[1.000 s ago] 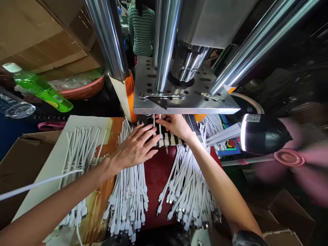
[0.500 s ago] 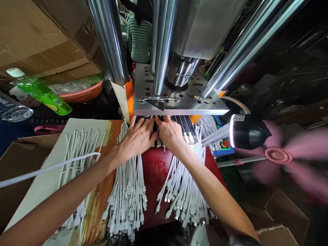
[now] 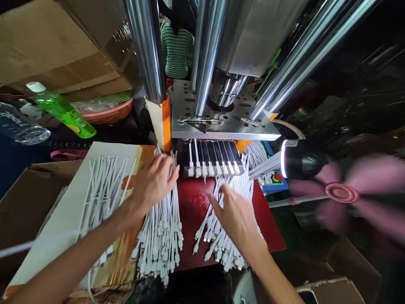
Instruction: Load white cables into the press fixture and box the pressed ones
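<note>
My left hand (image 3: 155, 181) is above the upper end of the left bundle of white cables (image 3: 161, 240), thumb held apart from the fingers, nothing visible in it. Over the right bundle of white cables (image 3: 218, 245) is my right hand (image 3: 236, 213), its thumb and forefinger spread; the other fingers are partly hidden. Between and beyond the hands, a black slotted fixture (image 3: 210, 147) holds several white cable ends in a row along its front edge. Above it stands the thick metal plate (image 3: 228, 134) of a press, with a wrench (image 3: 201, 120) lying on top.
A lit lamp (image 3: 299, 159) and a spinning pink fan (image 3: 341, 193) stand at the right. More white cables (image 3: 107, 181) lie on a board (image 3: 68, 202) at left. Steel columns (image 3: 147, 55) rise around the press. A green bottle (image 3: 65, 112) and cardboard boxes (image 3: 47, 46) are beyond. A person in a striped top (image 3: 177, 50) is at the back.
Both hands have drawn back from the fixture under the press plate, the left toward the left bundle, the right down over the right bundle. The fixture's row of cable ends now shows.
</note>
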The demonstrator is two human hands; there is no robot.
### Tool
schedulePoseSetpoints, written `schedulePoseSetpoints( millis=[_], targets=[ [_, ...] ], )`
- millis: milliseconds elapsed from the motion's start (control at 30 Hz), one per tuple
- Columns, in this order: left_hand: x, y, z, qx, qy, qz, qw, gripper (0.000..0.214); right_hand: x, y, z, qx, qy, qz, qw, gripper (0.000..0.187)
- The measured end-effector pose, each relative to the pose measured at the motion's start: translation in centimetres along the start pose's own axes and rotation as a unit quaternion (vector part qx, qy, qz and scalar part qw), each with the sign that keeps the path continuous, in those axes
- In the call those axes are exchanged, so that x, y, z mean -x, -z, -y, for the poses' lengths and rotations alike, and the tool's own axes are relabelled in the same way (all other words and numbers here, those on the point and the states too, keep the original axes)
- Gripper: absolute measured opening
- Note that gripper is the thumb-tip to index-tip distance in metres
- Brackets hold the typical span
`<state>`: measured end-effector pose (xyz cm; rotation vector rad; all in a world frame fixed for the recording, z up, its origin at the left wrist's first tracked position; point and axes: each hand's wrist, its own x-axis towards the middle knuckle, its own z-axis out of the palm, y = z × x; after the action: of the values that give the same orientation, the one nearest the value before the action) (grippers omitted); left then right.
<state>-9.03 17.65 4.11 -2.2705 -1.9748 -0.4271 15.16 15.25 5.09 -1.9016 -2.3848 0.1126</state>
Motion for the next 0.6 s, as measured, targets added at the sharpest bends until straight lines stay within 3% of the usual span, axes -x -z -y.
schedulePoseSetpoints(
  millis=[67, 167, 233, 367, 467, 533, 600],
  targets=[
    [5.0, 0.2, 0.0, -0.056, 0.08, 0.096, 0.991, 0.044, 3.4, -1.7, -1.1, 0.061, -0.058, 0.048, 0.995, 0.035],
    [9.6, 0.0, 0.2, -0.023, 0.116, 0.194, 0.974, 0.037, 5.2, -3.6, -2.3, 0.082, -0.092, 0.089, 0.988, 0.026],
    [10.4, -0.1, 0.4, 0.008, 0.128, 0.177, 0.976, 0.036, 4.9, -3.9, -2.4, 0.06, -0.101, 0.11, 0.987, 0.026],
    [9.7, 0.7, 0.8, 0.047, 0.111, 0.108, 0.987, 0.044, 3.9, -3.4, -2.0, 0.017, -0.116, 0.115, 0.986, 0.035],
    [9.3, 2.2, 0.6, 0.168, 0.115, 0.075, 0.976, 0.042, 3.6, -3.4, -2.3, -0.007, -0.125, 0.106, 0.986, 0.031],
    [9.6, 3.0, -0.1, 0.319, 0.141, 0.098, 0.932, 0.038, 3.8, -3.2, -3.0, -0.088, -0.119, 0.087, 0.985, 0.027],
    [10.2, 3.3, -1.5, 0.481, 0.174, 0.16, 0.844, 0.036, 4.6, -2.7, -3.7, -0.236, -0.099, 0.051, 0.965, 0.026]
  ],
)
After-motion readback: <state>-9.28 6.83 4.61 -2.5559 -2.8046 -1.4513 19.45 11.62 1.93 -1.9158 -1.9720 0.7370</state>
